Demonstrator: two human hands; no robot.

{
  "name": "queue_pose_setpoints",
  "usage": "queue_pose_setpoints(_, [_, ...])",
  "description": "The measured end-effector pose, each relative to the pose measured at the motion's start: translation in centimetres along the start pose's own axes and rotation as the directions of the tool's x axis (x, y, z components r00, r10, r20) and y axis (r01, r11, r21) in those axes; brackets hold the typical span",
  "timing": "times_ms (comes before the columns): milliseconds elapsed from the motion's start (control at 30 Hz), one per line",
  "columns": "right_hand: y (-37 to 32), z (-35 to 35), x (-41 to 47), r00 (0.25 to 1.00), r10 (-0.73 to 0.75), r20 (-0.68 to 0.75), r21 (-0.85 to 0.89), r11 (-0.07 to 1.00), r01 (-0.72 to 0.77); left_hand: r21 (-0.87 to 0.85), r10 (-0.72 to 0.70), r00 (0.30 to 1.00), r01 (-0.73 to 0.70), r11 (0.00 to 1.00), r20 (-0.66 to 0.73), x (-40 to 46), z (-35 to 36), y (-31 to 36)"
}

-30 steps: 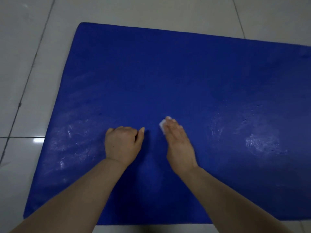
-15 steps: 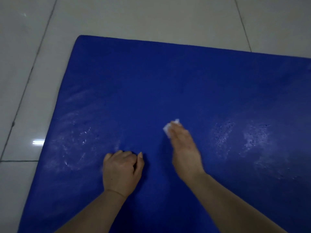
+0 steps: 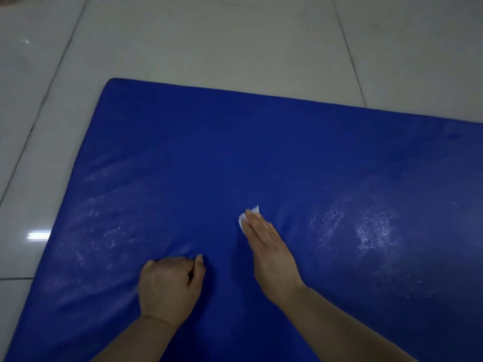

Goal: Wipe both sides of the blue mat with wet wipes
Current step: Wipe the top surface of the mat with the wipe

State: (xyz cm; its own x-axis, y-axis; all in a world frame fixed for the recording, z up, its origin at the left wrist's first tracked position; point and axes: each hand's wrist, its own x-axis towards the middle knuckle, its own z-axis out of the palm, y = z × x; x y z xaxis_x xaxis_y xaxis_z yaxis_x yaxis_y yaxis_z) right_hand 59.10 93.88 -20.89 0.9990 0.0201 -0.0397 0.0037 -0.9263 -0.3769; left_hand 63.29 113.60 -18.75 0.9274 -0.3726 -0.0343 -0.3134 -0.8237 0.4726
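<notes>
Right hand (image 3: 269,249) flat, fingers straight, pressing wet wipe (image 3: 249,215) onto blue mat (image 3: 235,152); dry far stretch straight ahead. Left hand (image 3: 170,286) fisted, empty, bracing nearer.

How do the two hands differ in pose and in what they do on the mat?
The left hand is curled into a fist and holds nothing; the right hand lies flat with straight fingers. The right hand presses a white wipe under its fingertips; the left hand has none. Both rest on the blue mat.
</notes>
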Motion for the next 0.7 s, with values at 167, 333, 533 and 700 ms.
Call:
queue_pose_setpoints(167, [-0.3,-0.2,-0.4,0.999,0.046,0.008,0.065,0.997,-0.047,0.151,-0.386,0.9,0.361,0.92,0.2,3.9,-1.6,0.9])
queue_pose_setpoints(333, [1.4,-1.8,3.1,0.843,0.484,-0.233,0.175,0.874,-0.454,-0.071,-0.413,0.754,0.516,0.854,0.511,6.1,-2.7,-0.4])
queue_pose_setpoints(533, [-2.1,-0.5,8.2,0.97,0.231,-0.077,0.051,0.972,-0.228,-0.219,-0.37,0.622,0.666,0.713,0.69,7.1,-2.2,-2.0])
queue_pose_setpoints(700, [2.8,-2.4,4.4,0.979,0.199,-0.036,0.042,0.979,-0.198,-0.23,-0.357,0.63,0.658,0.717,0.689,6.9,-2.8,-1.5])
